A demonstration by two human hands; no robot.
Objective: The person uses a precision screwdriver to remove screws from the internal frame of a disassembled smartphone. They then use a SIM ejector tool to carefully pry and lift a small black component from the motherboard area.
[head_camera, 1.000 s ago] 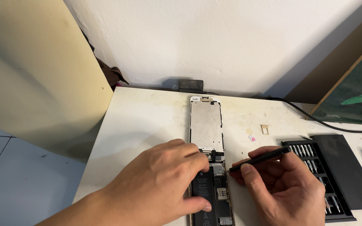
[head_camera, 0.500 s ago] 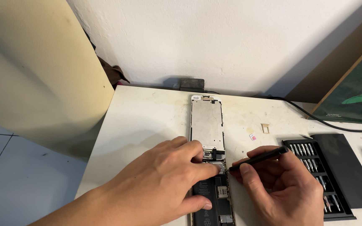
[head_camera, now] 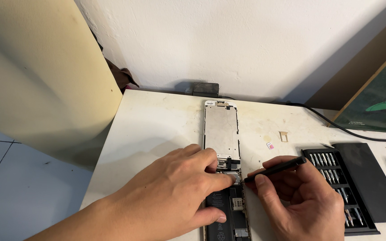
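Observation:
An opened phone lies on the white table, its screen panel [head_camera: 221, 129] folded flat away from me and its body [head_camera: 228, 209] with a black battery near me. My left hand [head_camera: 175, 192] rests over the body's left side, index fingertip pressing a small metal part at the hinge end. My right hand [head_camera: 298, 201] holds a thin black screwdriver [head_camera: 275, 168], its tip pointing left at that same spot.
A black tray of screwdriver bits [head_camera: 338, 187] with its lid [head_camera: 367, 178] lies to the right. A tiny card tray [head_camera: 284, 136] and small chip [head_camera: 270, 145] lie by the phone. A black cable [head_camera: 336, 127] runs along the back; a beige panel [head_camera: 41, 76] stands left.
The hands have barely shifted. The left index finger has slid slightly right onto the small metal part, and the screwdriver tip stays beside it.

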